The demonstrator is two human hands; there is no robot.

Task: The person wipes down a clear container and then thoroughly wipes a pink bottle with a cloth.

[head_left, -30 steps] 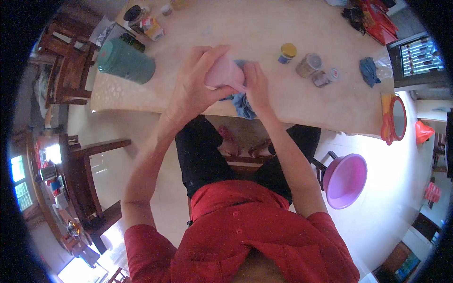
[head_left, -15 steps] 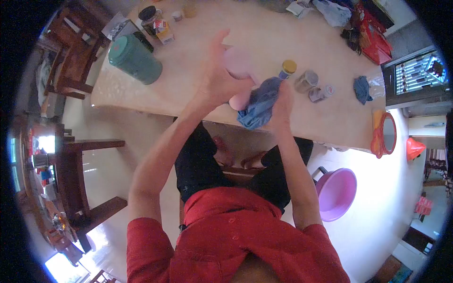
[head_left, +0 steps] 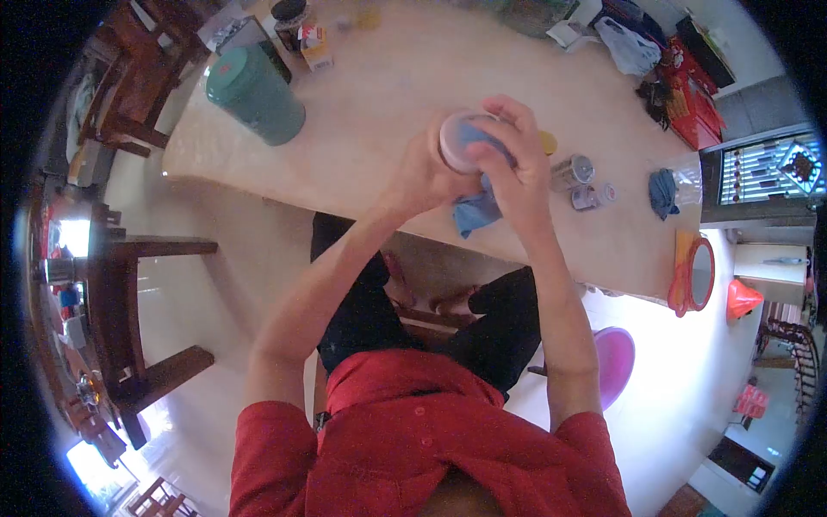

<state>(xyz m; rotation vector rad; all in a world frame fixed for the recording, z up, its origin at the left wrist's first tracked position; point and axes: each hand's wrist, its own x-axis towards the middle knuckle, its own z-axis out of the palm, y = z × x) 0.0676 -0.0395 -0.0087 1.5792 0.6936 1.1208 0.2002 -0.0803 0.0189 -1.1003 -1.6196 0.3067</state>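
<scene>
Above the table's near side, my left hand (head_left: 420, 179) is wrapped around a pale pink cup (head_left: 450, 153), whose round mouth faces up toward me. My right hand (head_left: 522, 172) grips a blue cloth (head_left: 476, 214) and presses part of it at the cup's mouth. Blue shows inside the rim, while the rest of the cloth hangs below the hands. Just behind my right hand, a yellow lid (head_left: 547, 142) is partly hidden. To its right stand a clear jar with a metal lid (head_left: 575, 171) and a small jar (head_left: 586, 198).
A green canister (head_left: 256, 96) stands at the table's left, near a small box (head_left: 316, 48) and a dark-lidded jar (head_left: 289, 24). Another blue cloth (head_left: 663, 193) and an orange-framed mirror (head_left: 692, 276) lie at the right edge. A purple basin (head_left: 614, 368) is on the floor.
My hands have come together. The cup has turned so its mouth faces me, and my right hand has brought the cloth from beside the cup onto its opening.
</scene>
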